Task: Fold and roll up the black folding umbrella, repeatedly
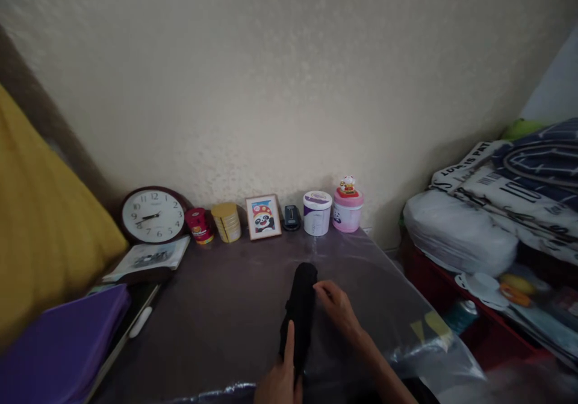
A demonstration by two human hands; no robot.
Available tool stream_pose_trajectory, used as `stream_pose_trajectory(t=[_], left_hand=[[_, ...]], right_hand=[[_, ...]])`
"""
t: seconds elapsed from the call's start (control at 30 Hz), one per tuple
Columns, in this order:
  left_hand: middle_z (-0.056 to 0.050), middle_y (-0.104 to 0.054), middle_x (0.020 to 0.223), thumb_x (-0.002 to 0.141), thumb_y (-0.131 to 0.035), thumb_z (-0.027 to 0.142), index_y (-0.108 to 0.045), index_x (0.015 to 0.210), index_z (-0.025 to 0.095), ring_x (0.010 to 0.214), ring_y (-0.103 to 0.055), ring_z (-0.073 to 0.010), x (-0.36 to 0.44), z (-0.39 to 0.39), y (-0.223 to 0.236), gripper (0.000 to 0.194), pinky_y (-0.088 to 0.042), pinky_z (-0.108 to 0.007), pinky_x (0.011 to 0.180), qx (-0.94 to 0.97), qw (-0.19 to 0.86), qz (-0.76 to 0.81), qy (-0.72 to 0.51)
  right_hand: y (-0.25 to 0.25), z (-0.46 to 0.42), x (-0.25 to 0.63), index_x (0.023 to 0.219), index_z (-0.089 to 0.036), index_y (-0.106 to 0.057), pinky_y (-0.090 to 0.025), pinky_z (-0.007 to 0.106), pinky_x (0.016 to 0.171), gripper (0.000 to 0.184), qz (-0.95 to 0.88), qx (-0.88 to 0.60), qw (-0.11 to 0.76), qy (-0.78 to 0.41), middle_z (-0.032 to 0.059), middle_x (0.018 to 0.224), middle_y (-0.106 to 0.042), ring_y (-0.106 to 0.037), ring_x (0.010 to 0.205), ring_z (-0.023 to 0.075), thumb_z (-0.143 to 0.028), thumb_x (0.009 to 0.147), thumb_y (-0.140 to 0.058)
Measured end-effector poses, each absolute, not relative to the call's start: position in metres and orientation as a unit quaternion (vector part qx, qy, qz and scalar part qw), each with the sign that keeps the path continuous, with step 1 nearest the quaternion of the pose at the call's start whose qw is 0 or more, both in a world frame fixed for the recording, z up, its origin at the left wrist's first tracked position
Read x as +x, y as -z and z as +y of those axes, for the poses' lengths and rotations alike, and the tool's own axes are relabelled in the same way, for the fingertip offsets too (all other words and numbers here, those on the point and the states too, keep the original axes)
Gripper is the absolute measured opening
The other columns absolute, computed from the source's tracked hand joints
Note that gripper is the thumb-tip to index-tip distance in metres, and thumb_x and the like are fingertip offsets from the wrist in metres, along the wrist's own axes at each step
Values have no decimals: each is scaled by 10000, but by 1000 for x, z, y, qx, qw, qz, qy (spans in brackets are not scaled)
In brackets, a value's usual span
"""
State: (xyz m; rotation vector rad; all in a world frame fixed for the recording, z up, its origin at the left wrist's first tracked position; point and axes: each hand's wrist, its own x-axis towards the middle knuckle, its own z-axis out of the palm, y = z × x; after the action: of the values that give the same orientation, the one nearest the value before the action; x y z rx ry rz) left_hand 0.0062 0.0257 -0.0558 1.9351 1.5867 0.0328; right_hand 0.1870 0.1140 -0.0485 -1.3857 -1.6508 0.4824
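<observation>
A black, elongated roll of cloth (300, 304) lies on the dark table (217, 320), pointing away from me. My left hand (280, 377) rests on its near end, with the thumb stretched up along the cloth. My right hand (336, 307) touches the roll's right side near its far end, fingers bent against it. Whether either hand truly grips the cloth is unclear.
Along the wall stand a round clock (152, 215), a red tin (199, 225), a yellow tin (227, 221), a panda picture (263, 217), a small dark device (291, 217), a white tub (316, 212) and a pink tub (347, 209). A magazine (149, 258) and a purple pad (58, 347) lie left; clear plastic sheet (419, 344) and bedding (497, 211) lie right.
</observation>
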Motion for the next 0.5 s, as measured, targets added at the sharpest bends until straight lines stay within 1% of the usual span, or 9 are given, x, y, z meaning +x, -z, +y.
stream_pose_trajectory(t=[0.07, 0.1, 0.17, 0.23, 0.3, 0.37, 0.4, 0.43, 0.5], left_hand=[[-114, -657, 1018, 767, -402, 202, 133, 1374, 171, 808, -638, -227, 3, 30, 66, 810, -444, -314, 713, 721, 330, 609, -2], [-130, -611, 1125, 751, -423, 220, 70, 1389, 173, 899, -619, -248, 1, 32, 72, 808, -443, -331, 756, 722, 327, 609, -16], [-138, -437, 1332, 723, -473, 274, -43, 1403, 162, 1083, -530, -287, -2, 34, 85, 812, -422, -354, 852, 736, 322, 592, -59], [-115, -280, 1426, 711, -489, 301, -61, 1405, 153, 1195, -433, -301, -4, 34, 95, 829, -380, -368, 932, 739, 327, 581, -97], [-97, -210, 1452, 705, -491, 302, -44, 1406, 143, 1280, -312, -305, -7, 32, 100, 847, -304, -396, 1008, 737, 325, 579, -124], [-88, -176, 1460, 693, -505, 302, -82, 1406, 121, 1337, -156, -304, -11, 30, 102, 848, -198, -421, 1065, 741, 306, 580, -146], [-90, -174, 1460, 689, -510, 301, -105, 1404, 110, 1345, -111, -298, -12, 29, 102, 843, -159, -425, 1079, 743, 298, 579, -154], [-90, -182, 1457, 692, -510, 298, -119, 1403, 106, 1348, -99, -291, -13, 28, 102, 833, -142, -423, 1086, 744, 295, 578, -161], [-83, -217, 1449, 719, -491, 297, -115, 1405, 121, 1345, -131, -273, -14, 27, 100, 802, -155, -410, 1088, 739, 299, 578, -178]], right_hand=[[47, 105, 176, 907, -208, -632, -473, 302, 786, 244, -707, -532, 441, -150, 52, 919, -660, -608, 874, 175, -301, 872, -409], [48, 101, 170, 983, -211, -618, -453, 323, 851, 246, -738, -509, 426, -123, 61, 1000, -649, -587, 954, 180, -281, 876, -408], [49, 95, 156, 1119, -228, -566, -376, 377, 969, 284, -801, -464, 369, -85, 62, 1145, -602, -508, 1109, 186, -256, 880, -415], [51, 92, 144, 1162, -251, -541, -297, 420, 1031, 302, -846, -434, 301, -79, 41, 1201, -575, -444, 1185, 185, -262, 885, -424], [51, 94, 138, 1152, -252, -550, -275, 424, 1045, 291, -856, -430, 271, -96, 30, 1202, -577, -438, 1192, 177, -269, 895, -415], [49, 101, 139, 1146, -217, -556, -315, 392, 1025, 292, -845, -435, 290, -110, 51, 1200, -577, -460, 1170, 173, -264, 897, -411], [47, 105, 143, 1126, -199, -569, -346, 373, 1003, 285, -836, -438, 310, -114, 64, 1189, -583, -480, 1147, 172, -258, 893, -417], [46, 109, 149, 1093, -188, -588, -375, 357, 980, 269, -825, -442, 333, -116, 72, 1164, -598, -504, 1118, 171, -252, 888, -425], [44, 117, 166, 1013, -187, -623, -416, 344, 938, 233, -803, -451, 371, -120, 74, 1089, -632, -545, 1053, 172, -247, 875, -445]])
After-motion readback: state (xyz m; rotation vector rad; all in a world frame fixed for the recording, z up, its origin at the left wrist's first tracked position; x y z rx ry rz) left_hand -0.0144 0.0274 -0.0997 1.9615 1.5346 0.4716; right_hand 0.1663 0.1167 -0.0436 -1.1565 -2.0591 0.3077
